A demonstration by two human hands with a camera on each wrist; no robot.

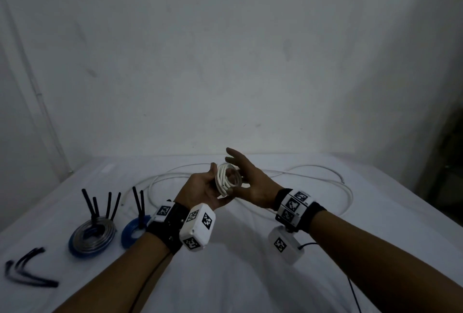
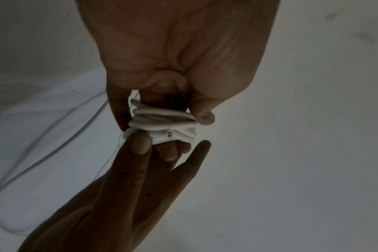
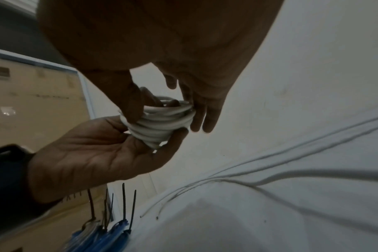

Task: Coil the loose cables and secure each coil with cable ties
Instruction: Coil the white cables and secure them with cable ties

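Note:
A small coil of white cable [image 1: 227, 180] is held up above the table between both hands. My left hand [image 1: 213, 186] grips it from the left, thumb [image 2: 203, 117] on one side and fingers through the loop. My right hand [image 1: 241, 174] pinches the coil [image 3: 160, 122] from the right, thumb [image 3: 129, 105] against the turns and fingers [image 3: 205, 116] on the far side, one finger stretched out free. The rest of the white cable [image 1: 348, 187] trails in wide loose loops on the cloth behind. Loose black cable ties [image 1: 27, 270] lie at the front left.
A grey and blue coil [image 1: 92, 237] and a blue coil [image 1: 132, 230] lie at the left, each with black ties sticking upright. The table [image 1: 250, 275] is covered in white cloth and ends at a white wall. A cardboard box [image 3: 32, 102] stands off the left side.

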